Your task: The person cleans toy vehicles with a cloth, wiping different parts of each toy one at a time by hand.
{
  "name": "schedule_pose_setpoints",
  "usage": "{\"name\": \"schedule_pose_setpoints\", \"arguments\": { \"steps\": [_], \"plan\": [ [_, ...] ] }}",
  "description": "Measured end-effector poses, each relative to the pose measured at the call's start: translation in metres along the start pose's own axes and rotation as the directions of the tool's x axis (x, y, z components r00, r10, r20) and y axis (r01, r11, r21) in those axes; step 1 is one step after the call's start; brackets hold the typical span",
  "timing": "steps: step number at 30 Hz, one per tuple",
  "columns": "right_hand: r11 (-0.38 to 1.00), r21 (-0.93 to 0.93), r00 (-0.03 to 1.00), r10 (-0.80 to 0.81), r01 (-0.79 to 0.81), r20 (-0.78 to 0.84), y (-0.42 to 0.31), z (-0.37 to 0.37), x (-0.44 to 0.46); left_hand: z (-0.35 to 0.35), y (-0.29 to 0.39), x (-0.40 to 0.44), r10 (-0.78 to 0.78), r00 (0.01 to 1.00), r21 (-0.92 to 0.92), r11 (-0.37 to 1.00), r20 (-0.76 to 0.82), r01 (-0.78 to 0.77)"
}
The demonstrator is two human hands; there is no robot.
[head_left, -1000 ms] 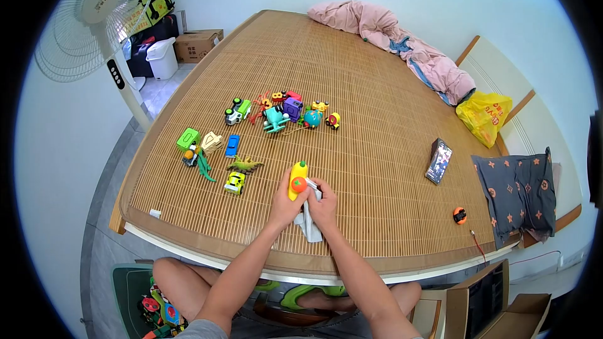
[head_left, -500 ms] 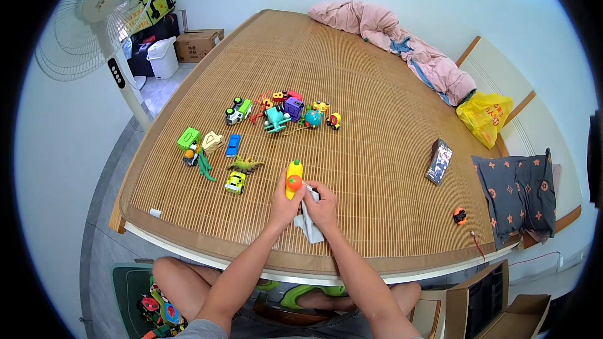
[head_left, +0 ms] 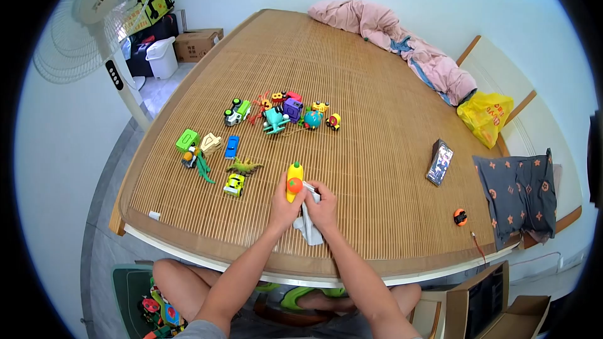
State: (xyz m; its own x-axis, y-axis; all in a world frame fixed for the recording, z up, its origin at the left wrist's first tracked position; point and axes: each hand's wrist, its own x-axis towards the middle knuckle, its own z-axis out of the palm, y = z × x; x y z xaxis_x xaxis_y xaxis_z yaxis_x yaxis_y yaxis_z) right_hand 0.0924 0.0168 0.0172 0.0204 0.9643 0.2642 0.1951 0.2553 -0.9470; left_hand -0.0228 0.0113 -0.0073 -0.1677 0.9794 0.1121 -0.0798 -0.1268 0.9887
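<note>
My left hand is closed around a long yellow toy with a green tip, shaped like a toy vegetable or fruit. On its upper side sits a round orange piece with a small green leaf mark; whether the two are joined I cannot tell. Right beside it, my right hand grips a pale grey cloth, its loose end hanging toward the mat's front edge. Both hands meet just above the mat. Nearest to the left of them lie a yellow-green toy car and a spiky green toy dinosaur.
A bamboo mat covers the bed. Farther back on it are a teal toy plane, a purple toy and several others. At right lie a phone and a pillow. A green bin of toys stands below left.
The hands and what they hold stay almost in place, with only a slight shift of the fingers and cloth. The view has moved a little.
</note>
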Motion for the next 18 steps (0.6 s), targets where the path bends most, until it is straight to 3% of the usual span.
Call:
{"name": "schedule_pose_setpoints", "arguments": {
  "steps": [3, 5, 6, 8, 9, 12, 16, 18],
  "plan": [
    [0.999, 0.035, 1.0, 0.006, -0.007, 0.013, 0.015, 0.0, 0.005, 0.005, 0.003, 0.001, -0.035, 0.999, 0.073, 0.997, -0.008, 0.036],
    [0.999, 0.039, 1.0, 0.001, -0.001, 0.001, 0.034, 0.0, 0.012, 0.009, -0.004, 0.006, 0.095, 0.995, 0.283, 0.956, -0.029, -0.083],
    [0.999, 0.041, 1.0, -0.002, 0.003, -0.006, 0.035, 0.0, 0.015, 0.012, 0.002, 0.01, 0.097, 0.995, 0.285, 0.955, -0.029, -0.085],
    [0.999, -0.017, 0.999, 0.037, -0.037, 0.002, 0.038, -0.002, 0.028, 0.019, 0.014, 0.021, -0.041, 0.999, 0.445, 0.894, -0.014, 0.043],
    [0.994, -0.078, 0.997, 0.079, -0.079, 0.002, 0.04, -0.003, 0.034, 0.023, 0.012, 0.028, -0.04, 0.999, 0.447, 0.894, -0.014, 0.042],
    [0.996, -0.057, 0.997, 0.064, -0.067, -0.047, 0.048, 0.001, 0.052, 0.037, 0.006, 0.05, 0.186, 0.979, 0.52, 0.847, -0.087, -0.115],
    [0.997, -0.055, 0.988, 0.046, -0.055, -0.146, 0.054, 0.008, 0.072, 0.04, 0.005, 0.075, 0.142, 0.99, 0.498, 0.86, -0.025, -0.11],
    [0.996, -0.081, 0.987, 0.031, -0.044, -0.157, 0.05, 0.009, 0.076, 0.041, -0.001, 0.084, 0.201, 0.978, 0.465, 0.871, -0.046, -0.158]
  ]
}}
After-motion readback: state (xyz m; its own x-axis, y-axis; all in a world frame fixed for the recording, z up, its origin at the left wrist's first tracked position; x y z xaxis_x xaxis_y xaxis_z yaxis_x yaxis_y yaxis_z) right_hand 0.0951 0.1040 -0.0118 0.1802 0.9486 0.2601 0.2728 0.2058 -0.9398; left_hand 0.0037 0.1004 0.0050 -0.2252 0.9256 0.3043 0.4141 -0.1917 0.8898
